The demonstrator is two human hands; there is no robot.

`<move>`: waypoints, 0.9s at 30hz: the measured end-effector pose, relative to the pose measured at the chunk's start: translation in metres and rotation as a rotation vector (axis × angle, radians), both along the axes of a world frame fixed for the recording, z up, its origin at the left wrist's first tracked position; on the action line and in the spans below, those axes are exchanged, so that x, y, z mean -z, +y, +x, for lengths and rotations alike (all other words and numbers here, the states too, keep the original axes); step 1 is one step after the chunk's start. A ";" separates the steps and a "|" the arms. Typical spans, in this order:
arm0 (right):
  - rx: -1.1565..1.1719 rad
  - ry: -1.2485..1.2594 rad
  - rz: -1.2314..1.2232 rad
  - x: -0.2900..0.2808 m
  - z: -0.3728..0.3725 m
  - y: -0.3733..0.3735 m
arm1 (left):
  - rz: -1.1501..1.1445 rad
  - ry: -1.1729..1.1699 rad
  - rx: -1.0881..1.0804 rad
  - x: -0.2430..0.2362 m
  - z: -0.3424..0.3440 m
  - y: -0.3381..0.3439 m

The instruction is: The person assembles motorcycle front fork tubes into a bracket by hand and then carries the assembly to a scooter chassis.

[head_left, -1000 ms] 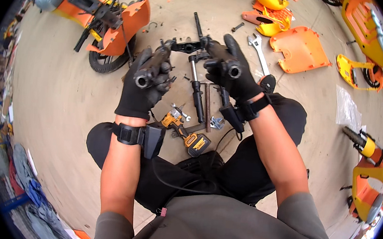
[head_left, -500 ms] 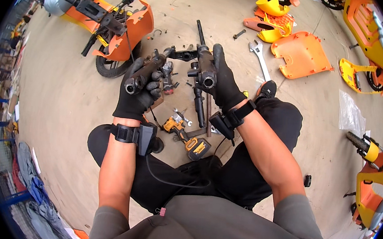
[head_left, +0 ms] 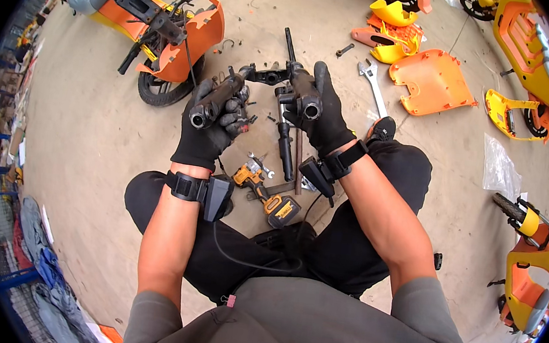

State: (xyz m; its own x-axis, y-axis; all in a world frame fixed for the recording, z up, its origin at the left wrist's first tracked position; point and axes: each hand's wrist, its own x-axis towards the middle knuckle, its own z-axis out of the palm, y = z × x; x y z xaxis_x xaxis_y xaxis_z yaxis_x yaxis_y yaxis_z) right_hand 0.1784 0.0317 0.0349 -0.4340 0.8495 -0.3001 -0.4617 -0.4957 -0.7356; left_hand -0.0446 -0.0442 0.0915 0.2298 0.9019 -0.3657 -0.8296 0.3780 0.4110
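Concrete floor (head_left: 91, 154), one, pale and scuffed, strewn with loose parts; scooters stand along both sides, those at the rim cut off and left uncounted.

Front fork, one, black, held above the floor ahead of the person's knees. Comprises two tubes, hollow ends toward the person, and one crosspiece (head_left: 271, 77) joining them at the far end.

Hands, two, gloved in black. Left hand (head_left: 199, 139): fingers curled round the left tube (head_left: 217, 96). Right hand (head_left: 327, 120): clasped about the right tube (head_left: 305, 94) from its outer side, one digit laid along it (the fingertips beneath are hidden).

Step in hand, as judged: bearing and steadying the fork by both tubes. A next move would seem to call for both hands shifting together, the tubes being joined.

On the floor: cordless power tool (head_left: 259, 184), one, yellow and black; open-ended wrench (head_left: 265, 168), one, just beside it; damper leg (head_left: 285, 149), one, silver and black; rusty rod (head_left: 299, 164), one, next to the leg; adjustable wrench (head_left: 375, 88), one; bolt (head_left: 345, 49), one; orange panel (head_left: 434, 83), one; yellow and orange body panels (head_left: 393, 12), overlapping, count uncertain; clear plastic bag (head_left: 501, 165), one.

Upper left: orange-shielded scooter (head_left: 194, 41), one.
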 end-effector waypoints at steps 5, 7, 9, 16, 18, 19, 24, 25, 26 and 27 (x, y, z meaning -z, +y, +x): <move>-0.012 0.026 -0.044 -0.003 0.004 0.003 | 0.021 0.022 0.002 0.007 -0.001 0.000; 0.015 0.025 -0.078 -0.004 0.004 0.003 | 0.008 0.064 -0.023 0.010 0.000 0.000; 0.065 0.009 -0.118 -0.010 0.001 0.001 | -0.014 0.102 -0.049 0.011 0.000 0.000; 0.080 -0.083 -0.126 -0.029 0.000 -0.008 | 0.006 0.041 -0.054 0.016 0.000 0.001; 0.077 -0.102 -0.123 -0.032 0.002 -0.010 | 0.084 -0.083 -0.017 0.027 -0.003 0.003; 0.032 -0.050 -0.118 -0.026 0.006 -0.008 | 0.074 -0.064 -0.026 0.030 -0.004 0.004; 0.037 -0.043 -0.084 -0.024 0.006 -0.006 | 0.081 -0.030 -0.037 0.029 -0.004 0.002; 0.030 -0.032 -0.087 -0.025 0.006 -0.005 | 0.083 0.005 -0.045 0.027 -0.003 0.001; 0.023 -0.021 -0.091 -0.026 0.007 -0.005 | 0.084 0.040 -0.052 0.024 -0.001 0.000; 0.022 -0.028 -0.095 -0.027 0.010 -0.005 | 0.052 0.059 -0.082 0.020 0.004 0.000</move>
